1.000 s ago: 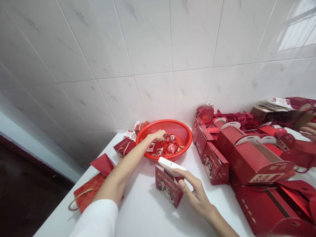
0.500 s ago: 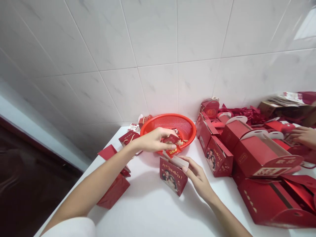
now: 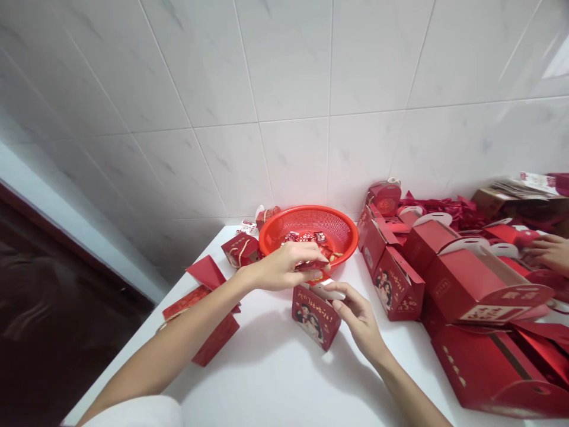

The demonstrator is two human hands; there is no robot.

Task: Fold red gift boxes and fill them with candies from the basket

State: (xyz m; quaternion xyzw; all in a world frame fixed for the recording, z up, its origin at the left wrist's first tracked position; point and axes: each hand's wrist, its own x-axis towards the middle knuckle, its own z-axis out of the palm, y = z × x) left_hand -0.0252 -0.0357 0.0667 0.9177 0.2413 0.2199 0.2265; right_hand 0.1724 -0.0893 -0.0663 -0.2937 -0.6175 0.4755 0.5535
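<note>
My right hand (image 3: 358, 314) grips the top edge of a small red gift box (image 3: 315, 317) with a printed couple on its front. The box stands tilted, its white-lined flap raised. Just over its opening is my left hand (image 3: 288, 264), fingers closed round red-wrapped candy (image 3: 313, 267); how many pieces it holds is hidden. Behind the hands sits a red plastic basket (image 3: 349, 228) with several wrapped candies in it.
Several red gift boxes (image 3: 480, 279) are piled at the right, with a co-worker's hand (image 3: 549, 252) reaching among them. More red boxes (image 3: 216, 341) lie under my left forearm. A tied box (image 3: 240, 249) stands left of the basket, and a tiled wall (image 3: 293, 160) rises behind.
My left hand has come lower, closer to the box opening, still with candy in its fingers. The view has shifted slightly left. My right hand keeps its hold on the box.
</note>
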